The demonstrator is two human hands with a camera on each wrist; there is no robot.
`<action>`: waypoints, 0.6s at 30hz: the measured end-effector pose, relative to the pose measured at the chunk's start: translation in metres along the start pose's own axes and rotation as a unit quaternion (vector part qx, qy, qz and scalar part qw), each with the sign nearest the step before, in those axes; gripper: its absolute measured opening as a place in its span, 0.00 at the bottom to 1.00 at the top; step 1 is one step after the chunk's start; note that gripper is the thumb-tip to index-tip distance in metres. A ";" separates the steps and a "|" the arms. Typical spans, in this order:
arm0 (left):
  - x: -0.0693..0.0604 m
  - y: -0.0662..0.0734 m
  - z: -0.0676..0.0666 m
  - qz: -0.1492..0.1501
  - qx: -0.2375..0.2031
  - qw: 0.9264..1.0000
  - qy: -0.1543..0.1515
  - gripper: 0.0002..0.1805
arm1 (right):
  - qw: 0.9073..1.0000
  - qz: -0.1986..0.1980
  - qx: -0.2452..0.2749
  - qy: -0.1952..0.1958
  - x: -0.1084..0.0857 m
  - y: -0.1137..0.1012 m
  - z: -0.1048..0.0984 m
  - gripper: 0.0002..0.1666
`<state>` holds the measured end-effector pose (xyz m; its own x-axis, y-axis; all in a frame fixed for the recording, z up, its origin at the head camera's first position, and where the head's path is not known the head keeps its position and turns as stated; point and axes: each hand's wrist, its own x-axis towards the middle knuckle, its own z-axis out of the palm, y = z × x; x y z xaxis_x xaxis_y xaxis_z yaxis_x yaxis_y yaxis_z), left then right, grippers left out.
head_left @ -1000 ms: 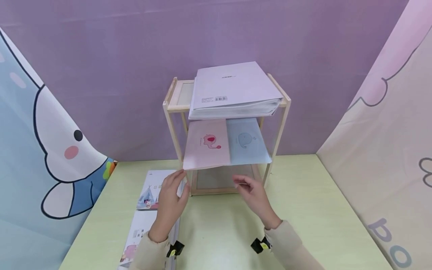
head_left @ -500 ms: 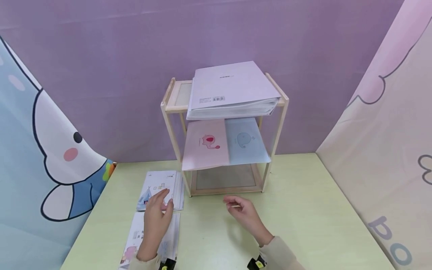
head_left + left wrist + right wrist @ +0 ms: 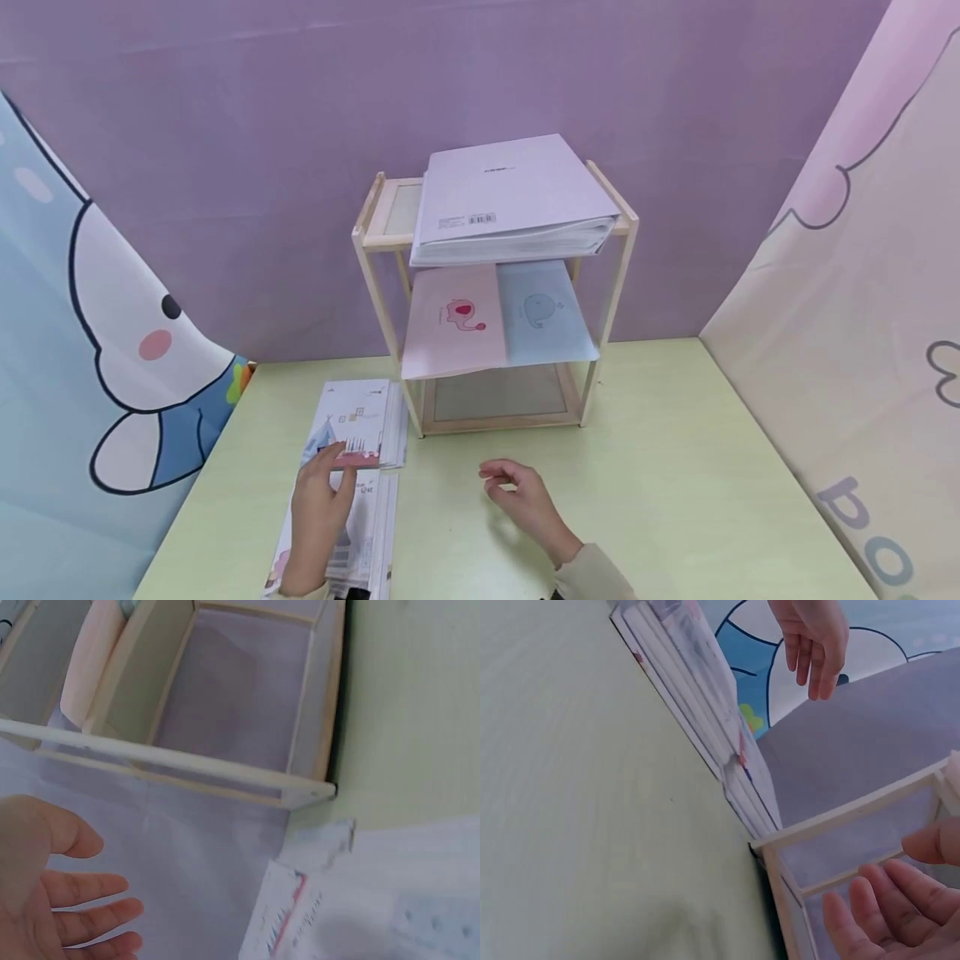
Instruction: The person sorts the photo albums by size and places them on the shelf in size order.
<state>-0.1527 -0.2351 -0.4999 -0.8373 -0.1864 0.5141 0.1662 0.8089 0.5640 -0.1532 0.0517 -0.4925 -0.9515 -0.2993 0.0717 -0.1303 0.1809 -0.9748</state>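
Hovering above the front book stack [image 3: 367,533], at left on the tabletop [image 3: 675,467], one left hand [image 3: 318,504] has thumb and fingers apart; one right hand [image 3: 527,502], fingers loosely bent and apart from thumb, hangs before one wooden rack [image 3: 498,393].

Soft, even light fills the head view, with a faint shadow on the surface [image 3: 660,467] near the right fingers [image 3: 499,467]. Both wrist views are dimmer and hazier; in the left, the books [image 3: 352,919] blur and wash out, their print smeared.
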 end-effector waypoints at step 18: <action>-0.015 -0.042 -0.009 -0.145 0.082 0.983 -0.081 0.25 | 0.997 0.068 -0.011 -0.027 0.011 0.058 0.050 0.18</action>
<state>-0.1428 -0.2716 -0.5254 -0.9110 -0.3426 0.2297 -0.1675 0.8162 0.5530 -0.1568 0.0118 -0.5590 -0.9442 -0.3213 -0.0725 -0.0085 0.2438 -0.9698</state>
